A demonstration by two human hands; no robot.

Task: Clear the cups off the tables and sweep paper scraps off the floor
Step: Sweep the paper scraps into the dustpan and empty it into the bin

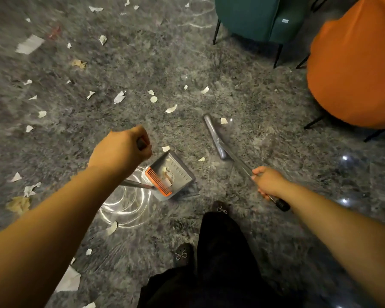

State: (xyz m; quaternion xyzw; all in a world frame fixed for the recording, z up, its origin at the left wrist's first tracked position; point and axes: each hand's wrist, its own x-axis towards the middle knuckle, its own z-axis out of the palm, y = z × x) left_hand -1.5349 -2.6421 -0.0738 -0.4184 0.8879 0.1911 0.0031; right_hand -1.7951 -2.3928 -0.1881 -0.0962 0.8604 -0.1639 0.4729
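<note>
Paper scraps (120,97) mostly still litter the floor (209,70), few in dustpan (171,174); left hand (120,150) grips its handle, right hand (268,182) grips broom (216,138); no cups visible.

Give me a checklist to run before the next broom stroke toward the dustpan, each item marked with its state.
1. Left hand grips the dustpan handle: ok.
2. Right hand grips the broom handle: ok.
3. Dustpan mouth flat on the floor: cannot tell.
4. Broom head down near scraps: ok; one paper scrap lies between it and the pan.
5. Dustpan has room: ok, only a few pieces inside.
6. Stroke path free of the shoe and the orange chair: ok.
</note>
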